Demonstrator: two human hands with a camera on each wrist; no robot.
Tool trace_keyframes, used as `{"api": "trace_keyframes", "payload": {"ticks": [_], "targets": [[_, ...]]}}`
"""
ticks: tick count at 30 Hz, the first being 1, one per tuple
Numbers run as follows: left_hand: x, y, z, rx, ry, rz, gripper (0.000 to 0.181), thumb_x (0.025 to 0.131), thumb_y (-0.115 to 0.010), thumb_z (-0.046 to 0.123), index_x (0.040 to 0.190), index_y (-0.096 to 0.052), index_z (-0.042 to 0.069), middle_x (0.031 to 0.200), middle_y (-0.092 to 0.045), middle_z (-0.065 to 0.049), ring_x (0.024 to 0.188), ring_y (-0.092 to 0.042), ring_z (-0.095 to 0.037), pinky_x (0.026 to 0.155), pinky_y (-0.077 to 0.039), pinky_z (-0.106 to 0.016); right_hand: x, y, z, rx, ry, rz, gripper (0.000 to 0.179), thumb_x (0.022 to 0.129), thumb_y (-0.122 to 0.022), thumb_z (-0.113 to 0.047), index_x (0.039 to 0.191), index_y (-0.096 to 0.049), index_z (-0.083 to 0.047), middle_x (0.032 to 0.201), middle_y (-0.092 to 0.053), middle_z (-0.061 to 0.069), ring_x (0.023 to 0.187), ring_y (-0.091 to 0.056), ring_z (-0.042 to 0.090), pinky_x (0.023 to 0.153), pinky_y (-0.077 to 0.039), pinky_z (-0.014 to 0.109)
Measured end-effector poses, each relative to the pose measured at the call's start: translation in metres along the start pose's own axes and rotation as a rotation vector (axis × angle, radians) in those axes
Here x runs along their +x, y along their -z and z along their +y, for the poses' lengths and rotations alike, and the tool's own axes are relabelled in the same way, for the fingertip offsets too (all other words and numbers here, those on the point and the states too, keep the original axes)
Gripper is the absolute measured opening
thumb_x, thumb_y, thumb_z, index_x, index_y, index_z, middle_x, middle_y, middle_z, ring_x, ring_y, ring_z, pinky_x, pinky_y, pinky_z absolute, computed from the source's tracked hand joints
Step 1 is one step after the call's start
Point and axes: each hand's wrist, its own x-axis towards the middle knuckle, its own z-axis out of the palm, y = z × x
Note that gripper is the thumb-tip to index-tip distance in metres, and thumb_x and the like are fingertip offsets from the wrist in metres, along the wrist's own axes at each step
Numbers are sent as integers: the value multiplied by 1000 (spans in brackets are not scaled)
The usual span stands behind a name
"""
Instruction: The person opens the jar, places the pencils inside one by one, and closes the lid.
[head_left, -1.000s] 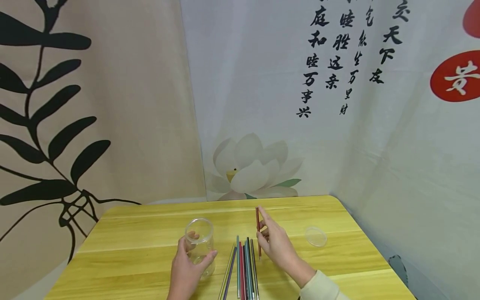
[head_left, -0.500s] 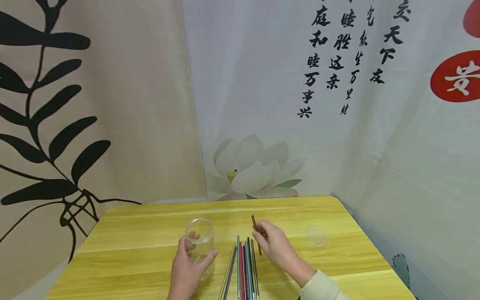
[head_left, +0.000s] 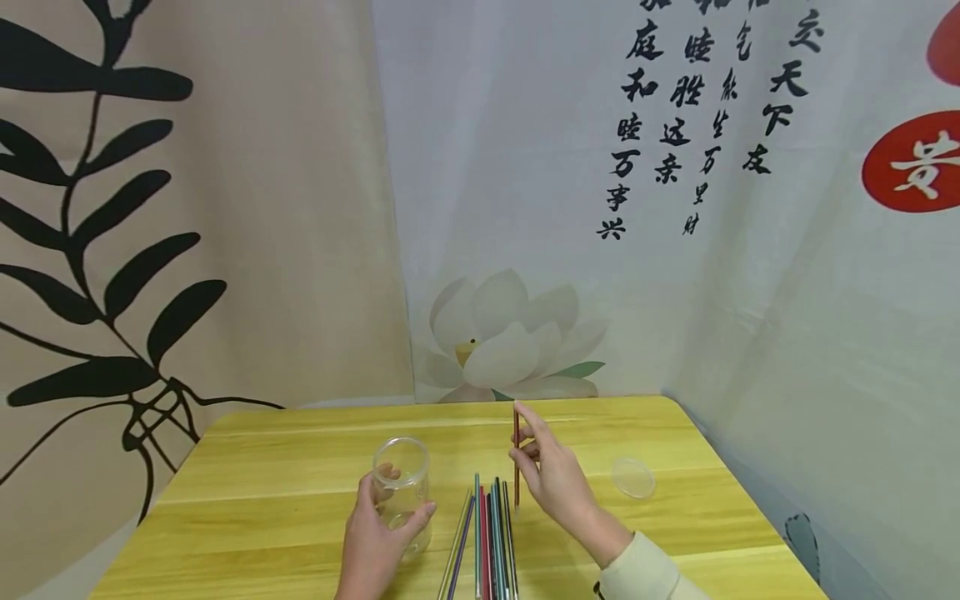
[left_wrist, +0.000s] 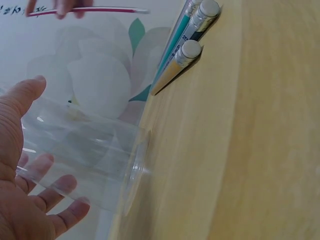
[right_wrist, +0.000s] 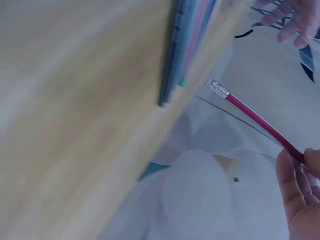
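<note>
On the left my left hand [head_left: 378,529] grips a clear plastic jar [head_left: 402,479], which stands upright and open-topped on the table. The left wrist view shows thumb and fingers spread round the jar's wall [left_wrist: 85,145]. To the right, my right hand [head_left: 561,483] pinches a dark red pencil [head_left: 517,458] and holds it upright above the table. Its index finger reaches up to the pencil's top end. A white eraser in a metal band [right_wrist: 218,89] forms the pencil's lower end. Between the hands lies a row of several pencils [head_left: 493,533] in mixed colours.
Two more pencils [head_left: 459,546], one yellowish and one purple, lie slightly apart between the jar and the row. A clear round lid [head_left: 633,477] lies flat right of my right hand. Behind the wooden table [head_left: 285,483] hangs a printed cloth [head_left: 525,167].
My right hand tilted the red pencil and curled its index finger half a second ago; now the pencil is upright and higher, with the index finger extended. The left hand and jar stay put.
</note>
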Motion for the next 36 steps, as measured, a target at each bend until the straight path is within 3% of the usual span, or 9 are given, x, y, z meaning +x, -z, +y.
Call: {"api": "trace_keyframes", "payload": {"ticks": [5, 9, 16, 22, 26, 29, 36], "targets": [[0, -1, -1, 3, 14, 0, 97, 83, -90, 55, 156, -39, 15, 155, -58, -10, 139, -57, -42, 109, -51, -70, 29, 11, -21, 71, 85, 101, 78, 95, -77, 4, 161, -37, -6, 105, -74, 10, 77, -76, 16, 67, -63, 23], [0, -2, -2, -1, 23, -1, 99, 82, -90, 55, 157, -38, 16, 156, -57, -10, 140, -56, -42, 109, -51, -71, 56, 20, -51, 239, 93, 169, 77, 96, -75, 3, 161, -34, -7, 106, -74, 12, 76, -75, 22, 65, -62, 25], [0, -2, -5, -7, 13, -2, 100, 81, -89, 58, 157, -39, 15, 155, -58, -11, 140, -57, -45, 109, -51, -72, 94, 17, -96, 510, 104, 253, 76, 98, -70, 7, 161, -29, -6, 110, -69, 21, 84, -76, 33, 79, -67, 30], [1, 1, -6, -11, 13, -1, 100, 81, -89, 60, 156, -39, 16, 153, -59, -14, 140, -57, -45, 109, -51, -71, 117, 2, -110, 557, 102, 289, 74, 100, -70, 4, 160, -28, -5, 110, -67, 24, 85, -76, 35, 84, -68, 32], [1, 1, -5, 1, 16, 0, 99, 81, -88, 61, 155, -40, 16, 149, -60, -20, 138, -58, -46, 108, -52, -71, 120, -12, -104, 572, 27, 239, 73, 101, -69, 2, 161, -29, -11, 111, -66, 24, 87, -76, 36, 81, -68, 41], [2, 1, -5, 8, 12, 3, 99, 81, -87, 64, 154, -41, 16, 149, -60, -21, 137, -58, -46, 107, -52, -71, 118, -23, -96, 624, -81, 183, 74, 103, -68, 0, 163, -28, -18, 113, -65, 22, 90, -76, 37, 81, -68, 49], [2, 1, -5, 14, 19, 8, 101, 78, -88, 66, 154, -41, 18, 147, -61, -19, 136, -60, -44, 107, -53, -69, 103, -40, -79, 713, -350, 43, 81, 104, -68, -2, 166, -24, -29, 120, -65, 22, 95, -76, 37, 78, -69, 40]]}}
